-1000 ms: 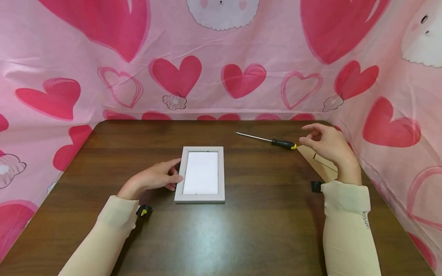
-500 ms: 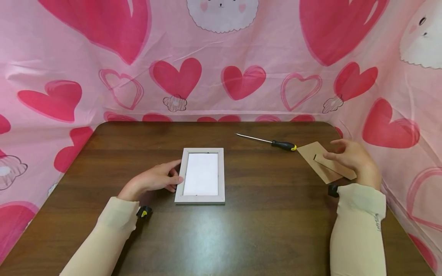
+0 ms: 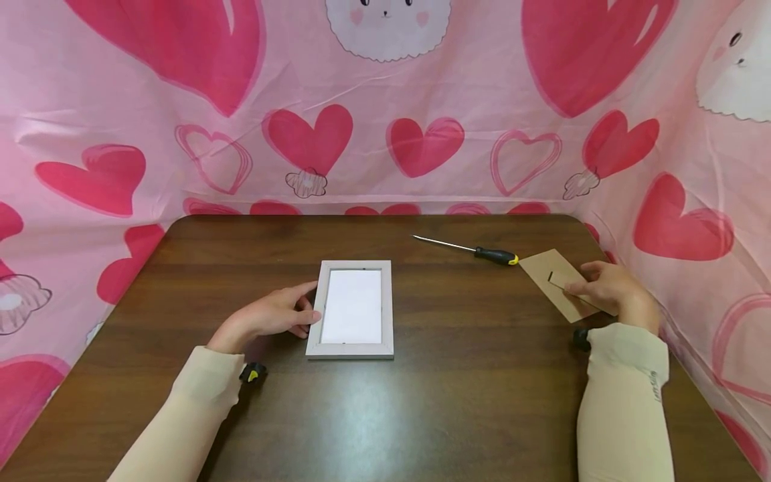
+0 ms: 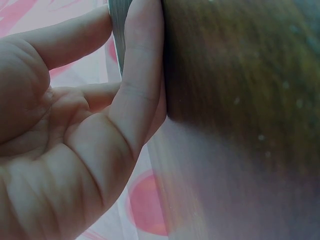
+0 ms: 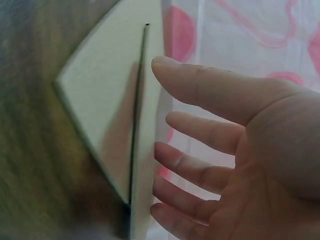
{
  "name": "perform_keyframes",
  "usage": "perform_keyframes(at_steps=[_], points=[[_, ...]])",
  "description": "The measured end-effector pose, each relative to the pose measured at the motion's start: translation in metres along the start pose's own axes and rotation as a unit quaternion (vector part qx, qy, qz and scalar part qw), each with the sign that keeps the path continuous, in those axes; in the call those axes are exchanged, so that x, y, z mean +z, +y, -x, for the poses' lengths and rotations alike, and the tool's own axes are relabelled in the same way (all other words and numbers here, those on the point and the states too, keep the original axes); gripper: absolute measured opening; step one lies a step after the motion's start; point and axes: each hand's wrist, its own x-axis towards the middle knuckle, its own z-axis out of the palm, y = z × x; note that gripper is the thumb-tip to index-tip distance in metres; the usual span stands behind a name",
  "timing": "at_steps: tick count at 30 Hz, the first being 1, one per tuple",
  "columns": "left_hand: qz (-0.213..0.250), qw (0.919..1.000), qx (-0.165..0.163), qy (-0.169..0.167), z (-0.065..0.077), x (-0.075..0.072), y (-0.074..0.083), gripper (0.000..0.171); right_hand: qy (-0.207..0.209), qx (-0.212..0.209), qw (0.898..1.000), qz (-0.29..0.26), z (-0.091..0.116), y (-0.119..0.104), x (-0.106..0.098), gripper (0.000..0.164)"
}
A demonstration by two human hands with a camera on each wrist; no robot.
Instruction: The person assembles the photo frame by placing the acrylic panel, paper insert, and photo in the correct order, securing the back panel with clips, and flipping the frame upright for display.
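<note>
The pale picture frame lies flat on the bench, its left side held by the left hand, thumb over the border and fingers bent against the outer edge. Farther right, the right hand hangs at the brown backing board, thumb and fingers spread and loosely bent beside its stand leg (whether they touch, I cannot tell), the black-handled screwdriver lying near the board's corner. Along the right sleeve runs dark lettering, too small to read surely.
</note>
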Motion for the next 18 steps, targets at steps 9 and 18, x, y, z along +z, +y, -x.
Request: perform_keyframes(at_steps=[9, 18], points=[[0.002, 1.0000, 0.003, 0.001, -0.0002, -0.0011, -0.0017, 0.077, -0.004, 0.028, 1.000, -0.003, -0.0027, 0.0049, 0.0017, 0.084], [0.003, 1.0000, 0.001, 0.000, -0.0004, -0.0012, -0.0020, 0.077, -0.007, 0.038, 0.999, -0.013, -0.0016, 0.0056, 0.0022, 0.082]])
